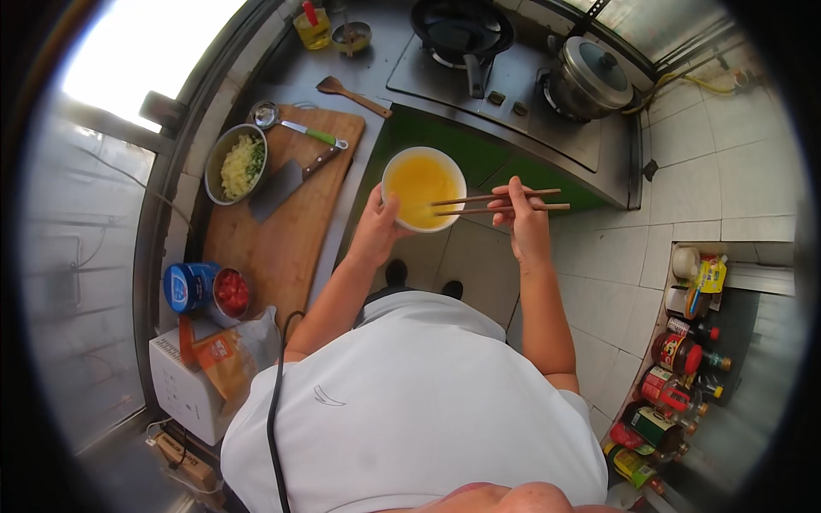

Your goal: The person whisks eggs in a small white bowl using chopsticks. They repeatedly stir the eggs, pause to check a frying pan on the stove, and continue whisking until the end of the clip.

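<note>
My left hand (378, 231) grips the rim and side of a white bowl (460, 173), its thumb over the edge. Yellow beaten egg (420, 186) fills much of the bowl, which is held in the air in front of my body. In my right hand (526, 224) is a pair of wooden chopsticks (494, 204), the tips reaching over the bowl's right rim to the egg. Whether the tips dip below the surface is hard to tell.
On the left counter, a wooden cutting board (263, 250) bears a cleaver (279, 189). Around it are a bowl of chopped vegetables (240, 167), a ladle (266, 115) and a bowl of red pieces (231, 292). Ahead, a wok (462, 32) and a lidded pot (590, 77) occupy the stove.
</note>
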Action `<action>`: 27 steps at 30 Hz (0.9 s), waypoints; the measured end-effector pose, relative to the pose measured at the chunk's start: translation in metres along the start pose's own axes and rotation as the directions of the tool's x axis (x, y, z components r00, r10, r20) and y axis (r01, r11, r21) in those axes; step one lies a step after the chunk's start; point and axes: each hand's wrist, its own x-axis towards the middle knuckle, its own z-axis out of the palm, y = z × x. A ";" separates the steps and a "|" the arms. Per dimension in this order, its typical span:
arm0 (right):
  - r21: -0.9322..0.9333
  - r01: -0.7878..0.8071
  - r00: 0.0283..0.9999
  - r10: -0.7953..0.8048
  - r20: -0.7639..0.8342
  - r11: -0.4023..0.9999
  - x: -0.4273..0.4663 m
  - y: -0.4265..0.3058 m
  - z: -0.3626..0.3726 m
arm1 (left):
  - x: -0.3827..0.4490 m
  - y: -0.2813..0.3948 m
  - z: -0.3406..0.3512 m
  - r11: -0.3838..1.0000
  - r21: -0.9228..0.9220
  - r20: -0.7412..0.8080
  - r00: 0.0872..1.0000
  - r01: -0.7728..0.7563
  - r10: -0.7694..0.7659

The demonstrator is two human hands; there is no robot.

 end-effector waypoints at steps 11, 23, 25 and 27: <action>-0.221 0.213 0.950 -0.254 -0.179 0.952 0.002 -0.014 0.000 | -0.002 -0.001 0.000 1.000 0.008 -0.018 1.000 -0.006 0.006; -0.086 0.165 0.983 -0.171 -0.069 0.983 -0.006 -0.012 0.000 | -0.006 -0.002 0.003 1.000 -0.003 -0.021 1.000 0.011 -0.011; -0.137 0.253 0.941 -0.277 -0.195 0.958 0.002 -0.008 -0.002 | -0.006 -0.001 0.003 1.000 0.001 -0.006 1.000 -0.008 0.008; -0.112 0.130 0.985 -0.141 -0.095 0.985 -0.003 -0.004 -0.005 | -0.007 -0.003 0.000 1.000 0.002 -0.009 1.000 0.008 -0.008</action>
